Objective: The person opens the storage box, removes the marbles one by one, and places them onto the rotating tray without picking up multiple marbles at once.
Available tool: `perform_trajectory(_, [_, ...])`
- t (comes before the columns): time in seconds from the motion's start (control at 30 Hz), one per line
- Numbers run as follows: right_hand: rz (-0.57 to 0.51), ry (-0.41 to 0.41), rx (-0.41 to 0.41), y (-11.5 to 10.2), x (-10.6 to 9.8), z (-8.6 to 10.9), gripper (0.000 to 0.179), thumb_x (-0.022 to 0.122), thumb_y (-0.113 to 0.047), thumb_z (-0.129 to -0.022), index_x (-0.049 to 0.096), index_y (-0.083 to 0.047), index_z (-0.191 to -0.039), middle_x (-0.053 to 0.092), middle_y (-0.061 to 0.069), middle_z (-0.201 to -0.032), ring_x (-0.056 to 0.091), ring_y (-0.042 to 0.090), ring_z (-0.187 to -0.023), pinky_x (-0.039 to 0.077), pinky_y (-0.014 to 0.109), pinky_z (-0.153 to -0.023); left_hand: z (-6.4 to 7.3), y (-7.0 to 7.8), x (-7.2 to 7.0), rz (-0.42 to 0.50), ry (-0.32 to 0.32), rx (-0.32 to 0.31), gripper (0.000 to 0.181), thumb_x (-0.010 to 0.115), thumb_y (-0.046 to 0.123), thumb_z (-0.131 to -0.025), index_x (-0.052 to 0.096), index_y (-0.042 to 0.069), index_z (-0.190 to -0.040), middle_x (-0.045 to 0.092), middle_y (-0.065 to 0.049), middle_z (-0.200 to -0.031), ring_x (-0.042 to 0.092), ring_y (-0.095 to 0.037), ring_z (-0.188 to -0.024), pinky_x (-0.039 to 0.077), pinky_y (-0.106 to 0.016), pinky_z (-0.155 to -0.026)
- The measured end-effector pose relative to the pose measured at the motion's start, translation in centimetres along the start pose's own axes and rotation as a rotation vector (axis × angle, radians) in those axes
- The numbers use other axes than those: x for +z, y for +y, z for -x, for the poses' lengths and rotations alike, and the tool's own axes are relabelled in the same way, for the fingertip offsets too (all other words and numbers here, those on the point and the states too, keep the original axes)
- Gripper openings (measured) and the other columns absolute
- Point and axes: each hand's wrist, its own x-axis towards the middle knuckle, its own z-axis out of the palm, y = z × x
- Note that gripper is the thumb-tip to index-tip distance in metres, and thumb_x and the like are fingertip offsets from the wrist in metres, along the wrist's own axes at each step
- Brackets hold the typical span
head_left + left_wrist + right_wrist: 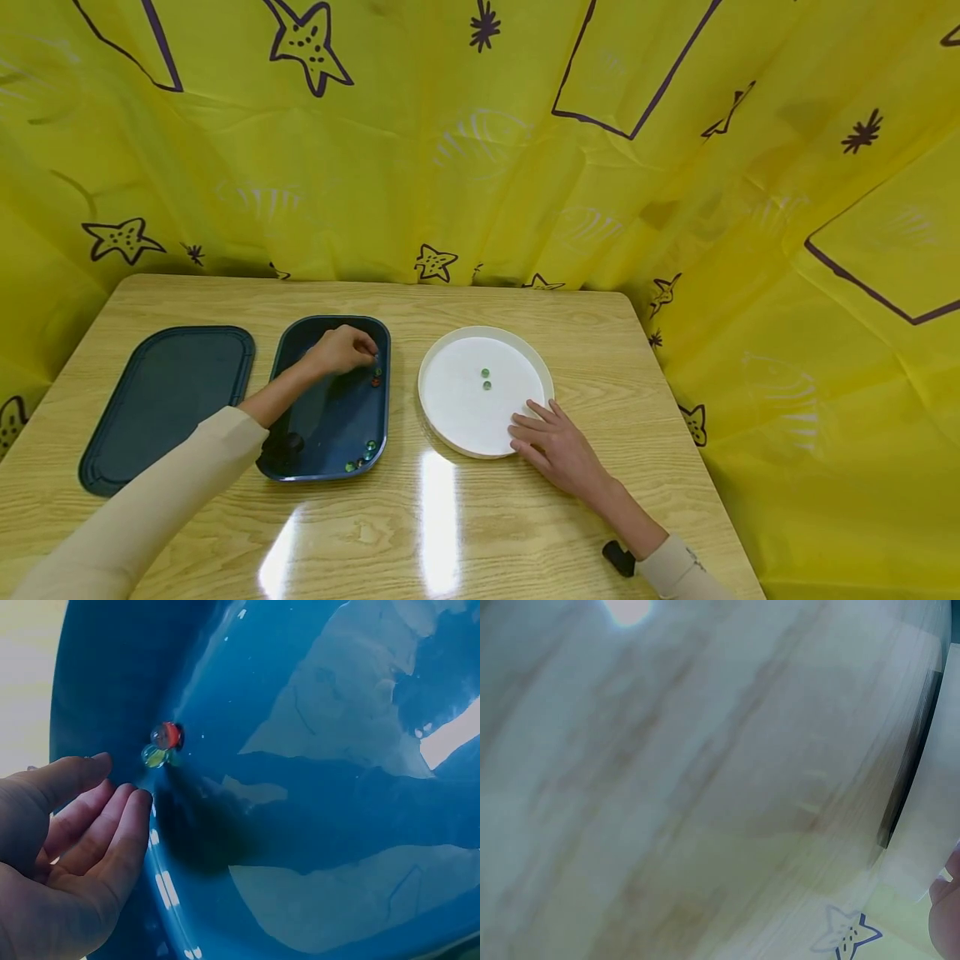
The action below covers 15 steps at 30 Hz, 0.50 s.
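Observation:
My left hand point(341, 350) reaches into a deep dark-blue tray point(322, 425), close to its right wall. In the left wrist view the thumb and loosely bent fingers point(124, 832) stand apart, with nothing visible between them. Just beyond the fingertips, a red-and-clear marble point(168, 736) and a yellow-green marble point(155, 756) lie side by side. Several more marbles point(370, 446) sit in the tray's near right corner. My right hand point(562, 450) rests with extended fingers on the near right rim of a round white tray point(457, 417), which holds two green marbles point(486, 379).
A flat dark tray or lid point(168, 400) lies left of the blue tray on the wooden table point(360, 542). Yellow patterned curtain point(480, 167) hangs behind and along the right side. A small black device point(618, 558) is at my right wrist.

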Motion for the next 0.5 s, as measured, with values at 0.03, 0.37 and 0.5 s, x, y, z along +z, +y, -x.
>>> perform_trajectory(0.03, [0.001, -0.001, 0.000, -0.01, -0.01, -0.02, 0.026, 0.070, -0.024, -0.094, 0.076, -0.011, -0.116, 0.067, 0.007, -0.126, 0.050, 0.032, -0.132, 0.031, 0.061, -0.108, -0.01, -0.02, 0.06, -0.004, 0.000, 0.001, 0.013, 0.069, 0.004, -0.090, 0.073, -0.005, -0.098, 0.073, -0.010, -0.088, 0.066, -0.027, -0.082, 0.052, -0.040, -0.073])
perform_trajectory(0.37, [0.006, -0.012, 0.008, 0.01, 0.00, -0.07, 0.026, 0.069, -0.024, -0.094, 0.076, -0.011, -0.116, 0.067, 0.007, -0.127, 0.049, 0.032, -0.132, 0.031, 0.060, -0.108, -0.15, -0.20, 0.72, -0.010, -0.018, 0.011, 0.010, 0.069, 0.003, -0.088, 0.074, -0.003, -0.094, 0.071, -0.010, -0.087, 0.062, -0.022, -0.076, 0.049, -0.036, -0.069])
perform_trajectory(0.5, [0.004, -0.016, 0.011, -0.03, -0.04, -0.10, 0.026, 0.069, -0.025, -0.095, 0.076, -0.012, -0.116, 0.067, 0.006, -0.127, 0.049, 0.032, -0.132, 0.031, 0.060, -0.108, -0.16, -0.19, 0.87, -0.002, -0.022, 0.008, 0.009, 0.070, 0.003, -0.087, 0.073, -0.003, -0.093, 0.071, -0.010, -0.087, 0.061, -0.022, -0.075, 0.049, -0.035, -0.068])
